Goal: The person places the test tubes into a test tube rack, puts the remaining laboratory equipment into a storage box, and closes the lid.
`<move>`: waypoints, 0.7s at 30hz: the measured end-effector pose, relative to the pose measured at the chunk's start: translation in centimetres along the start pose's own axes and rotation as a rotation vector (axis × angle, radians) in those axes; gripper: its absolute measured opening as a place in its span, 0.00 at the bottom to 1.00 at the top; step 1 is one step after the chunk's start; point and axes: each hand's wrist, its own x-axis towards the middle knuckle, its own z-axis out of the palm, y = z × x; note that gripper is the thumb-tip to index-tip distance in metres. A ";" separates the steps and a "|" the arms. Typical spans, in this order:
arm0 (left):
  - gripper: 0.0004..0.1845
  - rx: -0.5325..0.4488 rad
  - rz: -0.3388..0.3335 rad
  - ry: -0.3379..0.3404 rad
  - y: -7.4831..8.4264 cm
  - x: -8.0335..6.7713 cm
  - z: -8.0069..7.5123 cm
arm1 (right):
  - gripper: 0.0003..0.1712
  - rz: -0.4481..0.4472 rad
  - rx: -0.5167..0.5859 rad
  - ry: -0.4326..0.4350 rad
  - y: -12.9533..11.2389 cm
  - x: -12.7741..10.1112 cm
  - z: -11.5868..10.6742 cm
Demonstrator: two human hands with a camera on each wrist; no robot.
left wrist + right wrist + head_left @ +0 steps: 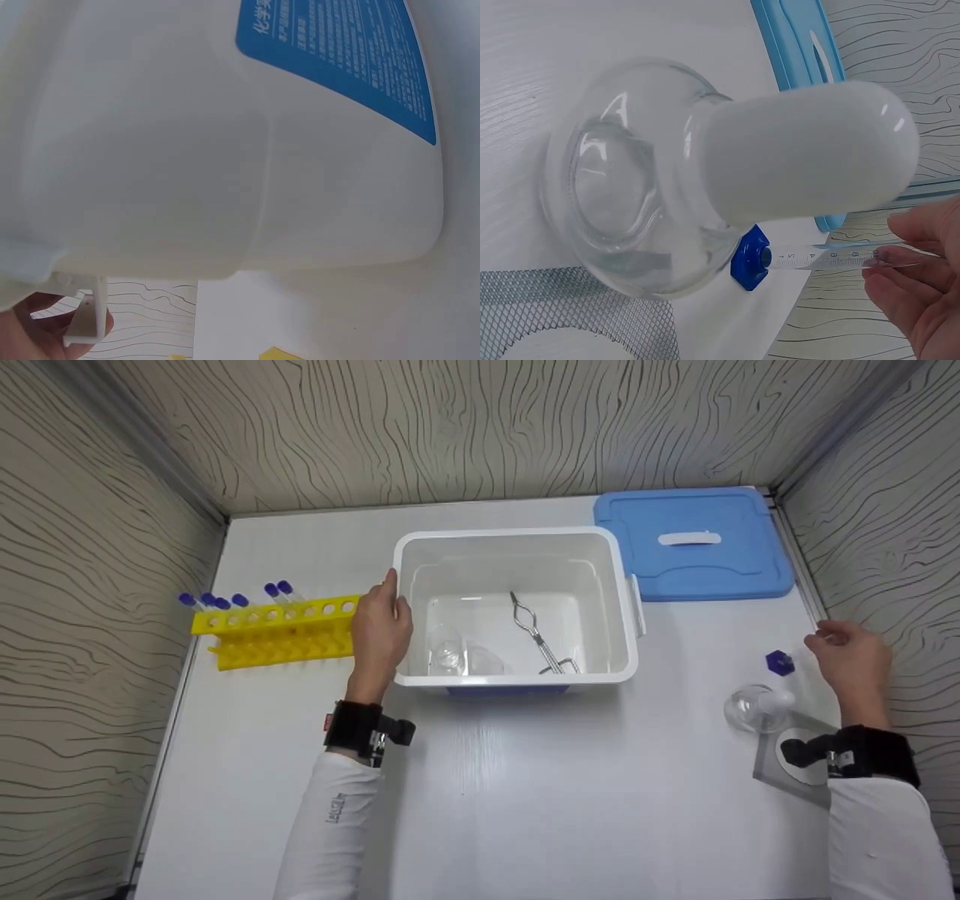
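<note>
Head view: my left hand [381,626] grips the white tub [514,540] rim, steadying it, while my right hand [851,660] pinches a graduated cylinder [832,258], best kept level.

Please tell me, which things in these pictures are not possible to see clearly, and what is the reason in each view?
- Left wrist view: the white tub fills the frame; its blue label is cut off and blurred.
- Left wrist view: of the left hand only fingertips show; the grip is unclear.
- Head view: the thin tube at the right hand is too small; its scale blurs in the right wrist view.
- Right wrist view: the flask hides the table behind it.
</note>
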 end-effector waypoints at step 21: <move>0.26 0.010 0.011 0.015 -0.1 0.1 0.0 | 0.23 -0.005 0.015 0.110 -5.6 -1.5 -2.9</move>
